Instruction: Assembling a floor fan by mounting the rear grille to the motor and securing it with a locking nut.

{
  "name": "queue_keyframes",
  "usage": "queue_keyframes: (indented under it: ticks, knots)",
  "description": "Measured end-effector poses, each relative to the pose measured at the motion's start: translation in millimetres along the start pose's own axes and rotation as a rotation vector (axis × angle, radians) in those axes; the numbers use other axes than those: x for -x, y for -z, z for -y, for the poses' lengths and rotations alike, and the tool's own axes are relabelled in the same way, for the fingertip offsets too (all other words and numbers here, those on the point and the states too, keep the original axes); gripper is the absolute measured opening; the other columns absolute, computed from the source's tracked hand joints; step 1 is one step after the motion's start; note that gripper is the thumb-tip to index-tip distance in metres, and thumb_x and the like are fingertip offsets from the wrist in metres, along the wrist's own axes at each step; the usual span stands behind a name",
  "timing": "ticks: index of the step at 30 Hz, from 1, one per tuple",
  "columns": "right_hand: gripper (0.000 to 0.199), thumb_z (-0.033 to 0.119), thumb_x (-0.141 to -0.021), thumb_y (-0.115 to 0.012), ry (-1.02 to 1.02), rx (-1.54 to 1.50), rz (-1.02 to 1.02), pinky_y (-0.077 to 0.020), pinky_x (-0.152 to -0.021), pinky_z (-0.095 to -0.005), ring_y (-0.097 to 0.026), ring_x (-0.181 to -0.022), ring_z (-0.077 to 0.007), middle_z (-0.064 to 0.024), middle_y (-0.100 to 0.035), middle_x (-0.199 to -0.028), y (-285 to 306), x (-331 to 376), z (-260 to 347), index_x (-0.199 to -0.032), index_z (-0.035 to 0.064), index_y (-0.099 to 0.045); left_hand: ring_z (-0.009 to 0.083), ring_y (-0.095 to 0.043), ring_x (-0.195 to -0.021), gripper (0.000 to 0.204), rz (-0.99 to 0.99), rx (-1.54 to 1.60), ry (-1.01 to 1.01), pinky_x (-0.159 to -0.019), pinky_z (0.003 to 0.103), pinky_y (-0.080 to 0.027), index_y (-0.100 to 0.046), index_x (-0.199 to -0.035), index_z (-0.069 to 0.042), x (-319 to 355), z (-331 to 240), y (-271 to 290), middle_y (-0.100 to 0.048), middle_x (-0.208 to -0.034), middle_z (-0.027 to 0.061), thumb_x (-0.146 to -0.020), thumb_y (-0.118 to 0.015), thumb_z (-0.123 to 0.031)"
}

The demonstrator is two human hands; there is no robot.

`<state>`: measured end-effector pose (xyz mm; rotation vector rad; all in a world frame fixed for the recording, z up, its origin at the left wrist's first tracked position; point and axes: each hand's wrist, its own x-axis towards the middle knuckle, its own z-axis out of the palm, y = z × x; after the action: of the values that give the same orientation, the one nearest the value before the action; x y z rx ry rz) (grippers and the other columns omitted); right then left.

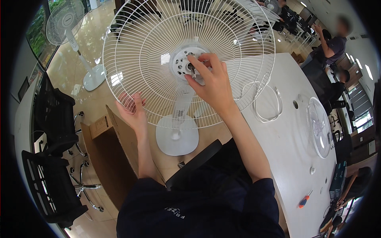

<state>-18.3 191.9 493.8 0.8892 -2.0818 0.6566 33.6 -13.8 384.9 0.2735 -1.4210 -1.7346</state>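
Before me stands a white pedestal fan, its round base (177, 146) on the floor and its wire rear grille (174, 92) facing me. My left hand (133, 113) grips the grille's lower left rim, with fingers behind the wires and the thumb up. At the white hub (178, 63), my right hand (214, 81) has thumb and fingers closed around the metal shaft (193, 72). Those fingers partly cover the hub, so a small part in them could be hidden.
On the white table (278, 142) at right lie a coiled white cable (266, 119), a fan blade in a round grille (318, 127), a small white cap (312, 170) and a screwdriver (304, 201). An open cardboard box (115, 166) and office chairs (51, 186) stand left. Another fan (93, 77) stands far left.
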Motion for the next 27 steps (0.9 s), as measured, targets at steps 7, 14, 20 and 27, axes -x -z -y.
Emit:
queue_keyframes:
  ticks: [7,14,20,27]
  knots:
    - [0.049,0.014,-0.065,-0.082,-0.011,0.088,-0.073,-0.0389,-0.075,-0.0337,-0.055,-0.08,-0.0179,-0.0048,-0.055,-0.098,-6,2,2,-0.11,0.0061,-0.065,0.0187,-0.066,-0.09,0.037,0.009,0.007,-0.038,-0.069,0.029,-0.058,-0.042,-0.122,0.0,-3,5,3,-0.064,-0.098,0.0153,-0.093,-0.063,-0.01]
    - [0.039,0.021,-0.062,-0.085,-0.067,0.187,-0.116,-0.0387,-0.068,-0.0336,-0.053,-0.077,-0.0211,-0.005,-0.054,-0.091,-11,-6,-2,-0.089,0.0059,-0.061,0.0186,-0.065,-0.093,0.038,0.01,0.0,-0.026,-0.07,0.03,-0.058,-0.042,-0.123,0.0,0,1,1,-0.062,-0.103,0.0162,-0.093,-0.063,-0.011]
    - [0.046,0.026,-0.058,-0.087,0.106,0.207,-0.193,-0.042,-0.064,-0.034,-0.053,-0.076,-0.0222,-0.0066,-0.054,-0.084,-22,-7,-2,-0.084,0.0056,-0.055,0.0183,-0.065,-0.091,0.039,-0.004,0.01,-0.011,-0.07,0.03,-0.059,-0.043,-0.122,0.001,1,0,2,-0.062,-0.102,0.0155,-0.093,-0.064,-0.011]
    - [0.045,0.023,-0.061,-0.086,-0.19,0.203,-0.057,-0.045,-0.059,-0.0339,-0.056,-0.07,-0.0245,-0.0086,-0.056,-0.083,-15,-8,1,-0.086,0.0042,-0.053,0.0185,-0.065,-0.09,0.041,0.009,0.009,-0.008,-0.07,0.03,-0.058,-0.042,-0.123,0.001,3,-1,-2,-0.062,-0.102,0.0158,-0.092,-0.065,-0.012]
